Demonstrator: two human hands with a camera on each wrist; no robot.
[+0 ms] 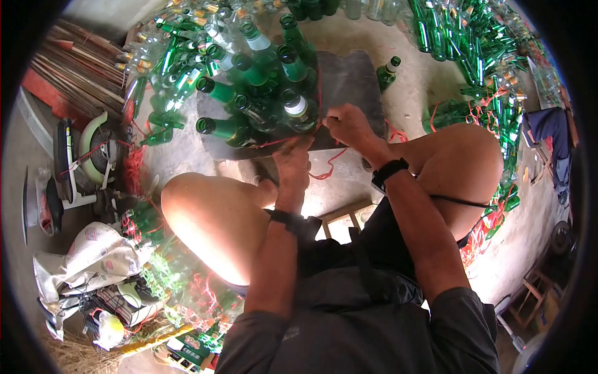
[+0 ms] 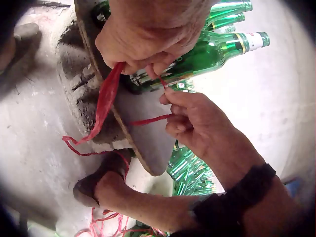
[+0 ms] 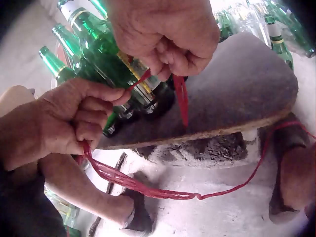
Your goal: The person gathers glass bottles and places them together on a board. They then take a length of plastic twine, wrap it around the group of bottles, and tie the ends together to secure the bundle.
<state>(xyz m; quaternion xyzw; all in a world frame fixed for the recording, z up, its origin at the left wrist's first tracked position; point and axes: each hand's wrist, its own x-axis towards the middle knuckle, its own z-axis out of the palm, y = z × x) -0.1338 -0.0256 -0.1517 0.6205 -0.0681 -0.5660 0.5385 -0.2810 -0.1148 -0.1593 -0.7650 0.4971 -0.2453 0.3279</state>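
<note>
A cluster of green glass bottles (image 1: 252, 71) stands upright on a dark flat board (image 1: 355, 81) in front of the person. At the board's near edge both hands work with red plastic twine (image 3: 148, 185). The left hand (image 1: 293, 162) pinches one part of it between thumb and finger, and a loose length trails from its curled fingers. Close beside it, the right hand (image 1: 355, 128) grips the twine too, with a short taut piece stretched between the hands. In the left wrist view a flat ribbon of the twine (image 2: 104, 103) hangs below the left hand.
A rough block (image 3: 197, 150) supports the board. One bottle (image 1: 387, 73) stands on the floor right of it. Heaps of bottles (image 1: 458, 43) lie behind and on both sides. Wooden strips (image 1: 81, 68) and a white sack (image 1: 87, 255) are at the left.
</note>
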